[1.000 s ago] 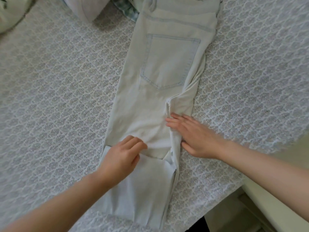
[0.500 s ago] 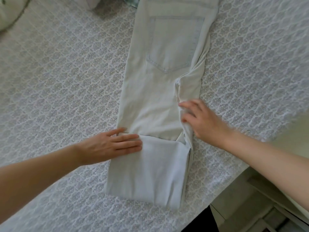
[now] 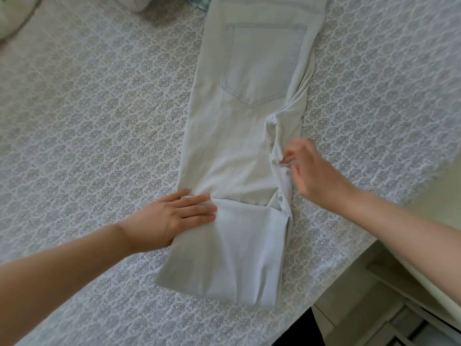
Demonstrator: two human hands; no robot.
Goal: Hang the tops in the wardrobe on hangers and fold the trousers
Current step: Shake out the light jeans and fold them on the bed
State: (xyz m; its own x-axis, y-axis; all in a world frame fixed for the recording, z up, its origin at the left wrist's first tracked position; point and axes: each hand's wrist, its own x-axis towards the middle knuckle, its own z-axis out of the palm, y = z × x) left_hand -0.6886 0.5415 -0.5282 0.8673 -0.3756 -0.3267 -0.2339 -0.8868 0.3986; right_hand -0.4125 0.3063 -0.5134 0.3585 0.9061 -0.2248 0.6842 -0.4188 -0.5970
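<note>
One patterned bedspread (image 3: 99, 121) carries the pale jeans (image 3: 237, 151), leg end folded up once. Your left hand (image 3: 174, 216) presses flat on that fold, grip open. Your right hand (image 3: 316, 173) is at the crotch edge, grip blurred, undetermined. Tuck that bulge flat before folding again.

Patterned bedspread (image 3: 99, 121), pale pillow (image 3: 15, 18) at far-left corner.

Probably a home bedroom: patterned bedspread (image 3: 99, 121), pillow (image 3: 15, 18) at corner.

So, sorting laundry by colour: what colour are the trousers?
They are pale blue denim trousers; head view.
</note>
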